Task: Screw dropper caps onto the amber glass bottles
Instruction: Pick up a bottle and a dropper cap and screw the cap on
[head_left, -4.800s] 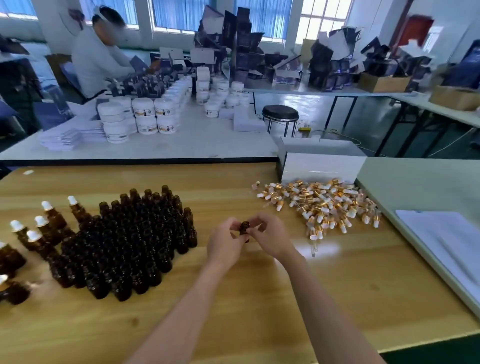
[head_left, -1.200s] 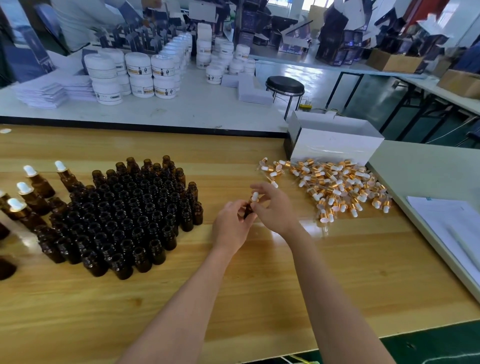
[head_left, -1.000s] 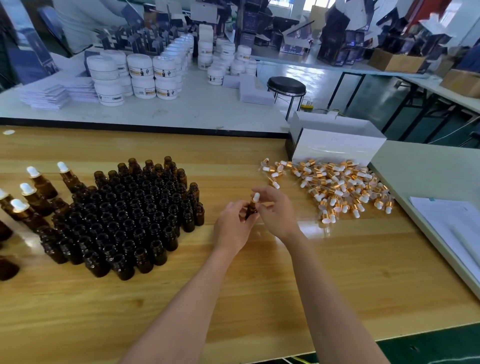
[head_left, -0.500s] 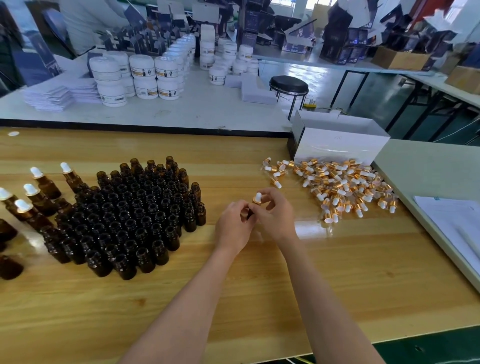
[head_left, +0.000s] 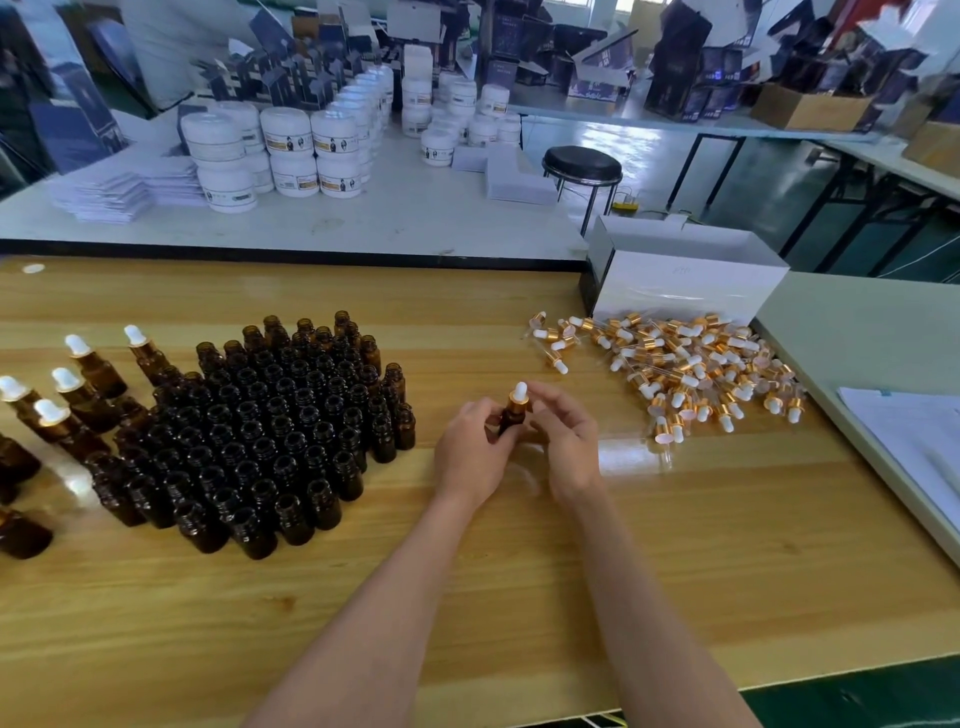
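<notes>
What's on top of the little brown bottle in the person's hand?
A dropper cap, gold ring and white tip, sits on the bottle. The left hand holds the bottle; its neck is covered by the cap.

Holds one bottle (head_left: 511, 420) upright at the middle of the surface (head_left: 467, 597), left hand (head_left: 470, 457) at its nine o'clock, right hand (head_left: 569, 447) at its three, dropper cap (head_left: 518, 395) on its neck. Packs open bottles (head_left: 280, 431) in a block at nine o'clock of the hands, capped bottles (head_left: 78, 384) farther out the same way. Heaps loose dropper caps (head_left: 685, 369) at two o'clock, against a box (head_left: 685, 286) at the heap's twelve. Keeps papers (head_left: 914, 436) at three o'clock; stool (head_left: 582, 166) and jar-laden table (head_left: 405, 218) at twelve, beyond the surface.
</notes>
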